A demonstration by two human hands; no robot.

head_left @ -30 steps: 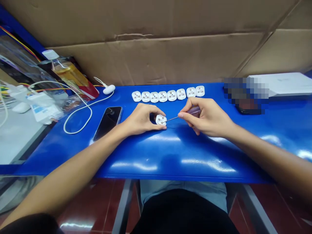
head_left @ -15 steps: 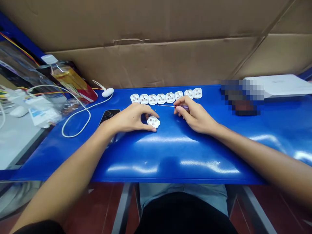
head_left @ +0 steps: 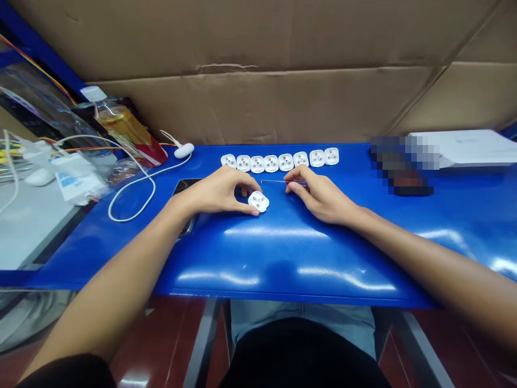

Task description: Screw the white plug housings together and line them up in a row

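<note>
My left hand (head_left: 220,193) rests on the blue table (head_left: 283,253) with its thumb and fingers pinched around a small white plug base (head_left: 258,201) with metal pins. My right hand (head_left: 319,194) lies to the right of it, fingers closed on a thin screwdriver (head_left: 283,182) that lies nearly flat, its tip pointing left. Just behind both hands stands a row of several similar white plug bases (head_left: 278,160).
A black phone (head_left: 183,188) lies partly under my left wrist. A white cable (head_left: 133,186) and a small white device (head_left: 182,150) sit at the left, beside a bottle (head_left: 117,126) and plastic bags. A white box (head_left: 468,146) is at the right. Cardboard (head_left: 262,70) walls the back.
My right hand drew the screwdriver away from the plug base and lowered it flat toward the row. My left hand kept hold of the plug base.
</note>
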